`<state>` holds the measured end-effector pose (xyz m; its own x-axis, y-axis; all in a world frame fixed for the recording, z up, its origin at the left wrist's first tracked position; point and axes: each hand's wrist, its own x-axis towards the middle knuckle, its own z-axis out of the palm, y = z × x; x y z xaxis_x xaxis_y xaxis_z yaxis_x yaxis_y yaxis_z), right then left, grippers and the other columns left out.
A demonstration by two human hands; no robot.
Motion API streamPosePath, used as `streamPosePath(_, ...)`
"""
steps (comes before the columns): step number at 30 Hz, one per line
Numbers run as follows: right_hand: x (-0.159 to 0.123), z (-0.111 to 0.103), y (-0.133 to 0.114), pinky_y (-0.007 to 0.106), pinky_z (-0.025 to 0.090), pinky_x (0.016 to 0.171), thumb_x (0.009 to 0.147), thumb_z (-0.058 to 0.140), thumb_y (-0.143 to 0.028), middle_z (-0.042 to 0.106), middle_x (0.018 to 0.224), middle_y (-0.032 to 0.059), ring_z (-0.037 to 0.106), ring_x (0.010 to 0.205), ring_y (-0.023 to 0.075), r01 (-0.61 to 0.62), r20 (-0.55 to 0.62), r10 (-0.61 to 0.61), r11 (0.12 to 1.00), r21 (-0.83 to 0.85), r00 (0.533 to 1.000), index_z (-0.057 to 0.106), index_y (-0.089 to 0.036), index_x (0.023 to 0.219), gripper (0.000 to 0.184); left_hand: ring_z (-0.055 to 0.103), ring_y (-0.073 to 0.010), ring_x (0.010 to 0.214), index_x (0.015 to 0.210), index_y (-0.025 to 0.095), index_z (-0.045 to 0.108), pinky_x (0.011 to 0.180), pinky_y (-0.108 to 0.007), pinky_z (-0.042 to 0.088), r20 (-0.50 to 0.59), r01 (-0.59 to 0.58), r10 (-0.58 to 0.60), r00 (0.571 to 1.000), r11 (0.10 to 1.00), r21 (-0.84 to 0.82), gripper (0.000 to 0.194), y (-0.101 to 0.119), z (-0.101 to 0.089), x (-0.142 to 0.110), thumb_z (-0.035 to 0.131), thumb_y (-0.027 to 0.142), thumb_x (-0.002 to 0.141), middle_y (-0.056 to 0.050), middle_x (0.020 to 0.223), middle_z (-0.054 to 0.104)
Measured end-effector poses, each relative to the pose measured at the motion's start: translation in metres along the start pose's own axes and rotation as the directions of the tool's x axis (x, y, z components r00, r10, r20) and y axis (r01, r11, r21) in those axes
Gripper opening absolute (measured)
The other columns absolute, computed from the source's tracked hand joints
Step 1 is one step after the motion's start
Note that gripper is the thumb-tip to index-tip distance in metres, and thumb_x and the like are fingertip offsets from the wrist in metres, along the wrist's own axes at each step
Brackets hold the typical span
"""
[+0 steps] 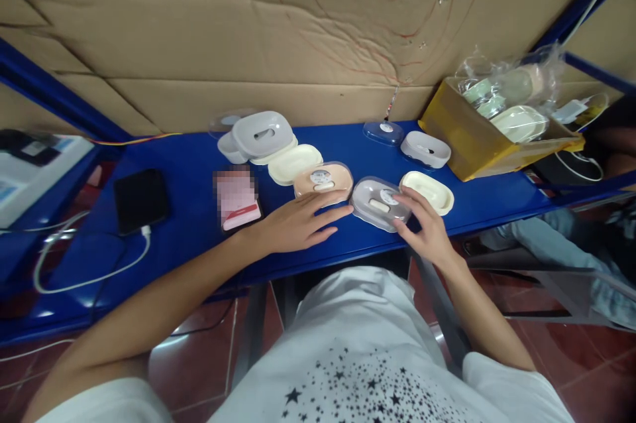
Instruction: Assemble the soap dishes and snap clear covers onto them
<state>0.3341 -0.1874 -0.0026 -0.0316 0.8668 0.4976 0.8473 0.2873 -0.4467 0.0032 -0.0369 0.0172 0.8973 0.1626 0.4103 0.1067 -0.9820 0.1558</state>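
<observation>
A grey oval plastic box (371, 211) under a clear lid with a round label sits near the table's front edge. My right hand (426, 229) has its thumb and fingers on the right end of this box, gripping it lightly. My left hand (298, 221) is open, fingers stretched toward the grey box's left side, apart or barely touching; I cannot tell which. Behind those fingers is a peach oval box (322, 178), also clear-lidded and labelled, its front edge partly hidden. A cream oval tray (428, 192) lies just beyond my right hand.
Left of centre are a cream tray (295, 164) and stacked grey parts (263, 134). A grey part (426, 148), a clear lid (383, 132) and a yellow box (497, 151) of wrapped pieces stand at right. A phone (238, 197) and a cabled black device (142, 201) lie left.
</observation>
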Motion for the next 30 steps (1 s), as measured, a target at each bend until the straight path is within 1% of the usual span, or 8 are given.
streamPosePath(4, -0.004, 0.015, -0.001, 0.067, 0.052, 0.126, 0.101, 0.075, -0.051, 0.056, 0.165, 0.0144, 0.059, 0.152, 0.041, 0.016, 0.001, -0.016, 1.0, 0.026, 1.0, 0.05, -0.039, 0.162, 0.067, 0.06, -0.0328, 0.152, 0.168, 0.031, 0.048, 0.125, -0.054, 0.056, 0.001, 0.004, -0.004, 1.0, 1.0, -0.015, 0.058, 0.001, 0.004, -0.001, 0.059, 0.024, 0.112, -0.014, 0.17, 0.053)
streamPosePath(6, -0.005, 0.017, -0.002, 0.069, 0.052, 0.125, 0.099, 0.079, -0.052, 0.055, 0.164, 0.0149, 0.058, 0.153, 0.0424, 0.038, 0.034, -0.04, 0.998, 0.054, 0.999, 0.048, -0.041, 0.163, 0.073, 0.059, -0.033, 0.153, 0.167, 0.031, 0.049, 0.127, -0.055, 0.055, 0.011, 0.012, -0.012, 1.0, 1.0, -0.026, 0.057, 0.001, 0.004, 0.0, 0.06, 0.025, 0.112, -0.015, 0.17, 0.052)
streamPosePath(11, -0.007, 0.017, -0.01, 0.065, 0.054, 0.126, 0.102, 0.078, -0.048, 0.05, 0.171, 0.014, 0.053, 0.158, 0.0394, 0.176, 0.188, -0.208, 0.969, 0.172, 0.96, 0.042, -0.041, 0.169, 0.076, 0.054, -0.0348, 0.158, 0.163, 0.028, 0.053, 0.129, -0.058, 0.052, 0.021, -0.024, 0.025, 0.999, 0.997, -0.069, 0.053, 0.003, 0.002, 0.0, 0.066, 0.037, 0.111, -0.017, 0.171, 0.05)
streamPosePath(15, -0.002, 0.017, -0.013, 0.066, 0.048, 0.131, 0.105, 0.075, -0.044, 0.046, 0.177, 0.0104, 0.045, 0.165, 0.038, 0.227, 0.216, -0.269, 0.953, 0.2, 0.939, 0.04, -0.042, 0.173, 0.077, 0.055, -0.0336, 0.155, 0.152, 0.026, 0.061, 0.127, -0.057, 0.053, 0.026, -0.034, 0.037, 0.999, 0.992, -0.122, 0.045, 0.003, 0.002, 0.0, 0.068, 0.039, 0.11, -0.018, 0.165, 0.055)
streamPosePath(20, 0.004, 0.017, -0.011, 0.068, 0.047, 0.131, 0.106, 0.074, -0.046, 0.048, 0.177, 0.0075, 0.041, 0.167, 0.0368, 0.266, 0.239, -0.309, 0.944, 0.196, 0.92, 0.037, -0.045, 0.175, 0.078, 0.06, -0.0318, 0.148, 0.136, 0.025, 0.069, 0.125, -0.057, 0.055, 0.026, -0.026, 0.03, 0.999, 0.989, -0.148, 0.031, 0.005, 0.007, 0.001, 0.068, 0.041, 0.11, -0.017, 0.15, 0.064)
streamPosePath(25, 0.005, 0.017, -0.011, 0.065, 0.049, 0.13, 0.105, 0.074, -0.052, 0.045, 0.179, 0.0088, 0.042, 0.167, 0.0367, 0.274, 0.273, -0.315, 0.945, 0.179, 0.909, 0.034, -0.042, 0.176, 0.083, 0.059, -0.0313, 0.146, 0.132, 0.024, 0.071, 0.123, -0.053, 0.056, -0.006, -0.058, 0.058, 0.998, 0.987, -0.147, 0.025, 0.01, 0.008, 0.0, 0.068, 0.03, 0.107, -0.016, 0.145, 0.063)
streamPosePath(27, 0.004, 0.019, -0.012, 0.065, 0.048, 0.13, 0.106, 0.072, -0.053, 0.044, 0.18, 0.0087, 0.044, 0.166, 0.0362, 0.294, 0.269, -0.324, 0.944, 0.146, 0.907, 0.032, -0.041, 0.178, 0.083, 0.061, -0.0309, 0.142, 0.132, 0.025, 0.071, 0.12, -0.053, 0.058, -0.025, -0.075, 0.072, 0.997, 0.989, -0.126, 0.026, 0.01, 0.009, 0.0, 0.069, 0.029, 0.106, -0.016, 0.142, 0.064)
streamPosePath(30, 0.002, 0.023, -0.015, 0.066, 0.044, 0.132, 0.11, 0.065, -0.049, 0.043, 0.18, 0.0068, 0.043, 0.166, 0.0357, 0.331, 0.256, -0.326, 0.943, 0.026, 0.91, 0.028, -0.043, 0.179, 0.078, 0.063, -0.0309, 0.138, 0.127, 0.023, 0.07, 0.116, -0.051, 0.061, -0.058, -0.1, 0.095, 0.994, 0.992, -0.073, 0.023, 0.008, 0.011, 0.001, 0.07, 0.03, 0.106, -0.016, 0.139, 0.065)
